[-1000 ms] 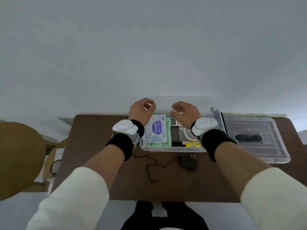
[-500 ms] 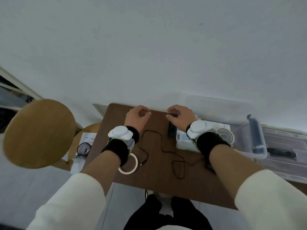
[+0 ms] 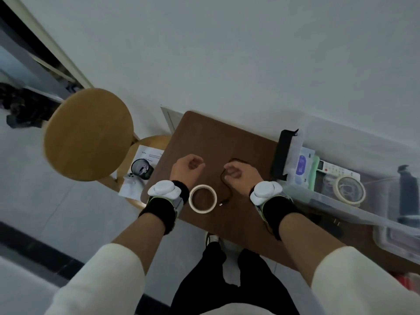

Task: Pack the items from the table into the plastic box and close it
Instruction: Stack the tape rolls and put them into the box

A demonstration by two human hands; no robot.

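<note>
The plastic box (image 3: 341,201) sat at the right end of the surface (image 3: 204,137), open, already holding a wipes packet (image 3: 301,167), a white remote-like device (image 3: 334,171) and a roll of tape (image 3: 350,189). Its lid (image 3: 395,242) lay just beyond it at the frame's right edge, blurred.

Two items were not yet packed. A second tape roll (image 3: 202,198) lay flat on the surface just beside the left wrist, nearer the person than the left hand (image 3: 188,167). A black cable (image 3: 227,183) ran from under the right hand (image 3: 238,173) back toward the person, its loose plug end lying close to the tape roll; its long run pointed roughly toward and away from the body.

The right hand was curled with the cable at its fingers, and it appeared to be pinching it, though the contact was too small to confirm. The left hand was loosely curled and held nothing.

The box lay to the right of both hands, so the right hand was the nearer one for carrying the cable across. The tape roll sat closest to the left hand, which would probably have to draw back to reach it.
</note>
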